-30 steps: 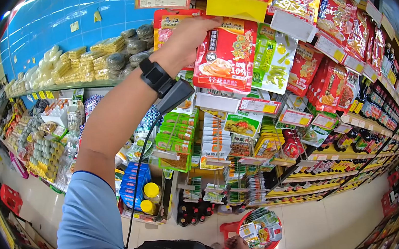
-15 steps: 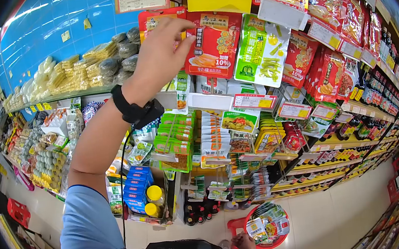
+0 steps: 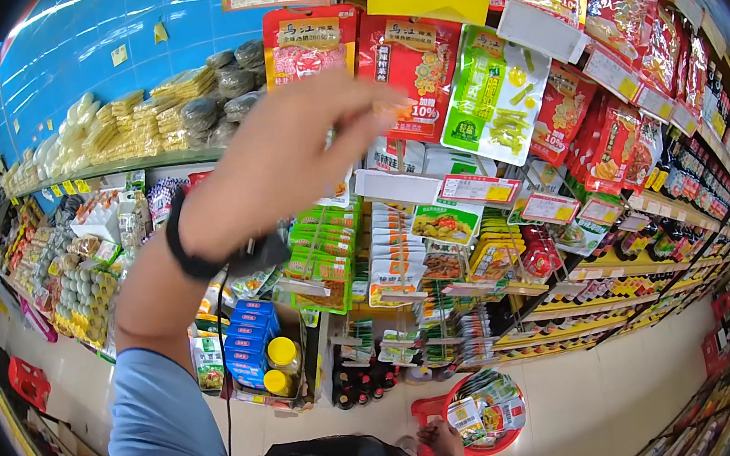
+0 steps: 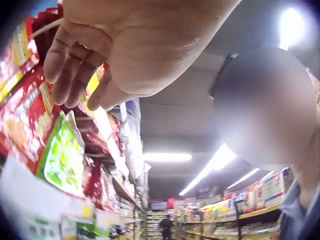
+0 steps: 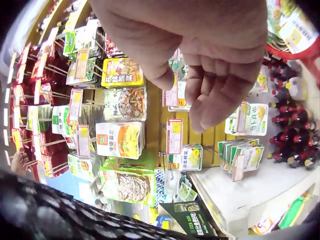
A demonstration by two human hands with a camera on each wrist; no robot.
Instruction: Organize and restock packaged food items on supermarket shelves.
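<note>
Left hand (image 3: 285, 160) blurred, loose, empty, before red packet (image 3: 409, 74); right hand (image 3: 442, 443) relaxed, empty, beside basket (image 3: 423, 409).

left hand (image 3: 285, 160) motion-blurred, partly hides red packet (image 3: 417, 51)

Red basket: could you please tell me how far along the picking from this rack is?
Done: several packets already lie in the red basket. In hand: the left hand is raised before the red hanging packet, holding nothing; the right hand is at the basket's rim, also empty. Left: that packet is not yet taken down, so lifting it off and dropping it in seemingly remains.
</note>
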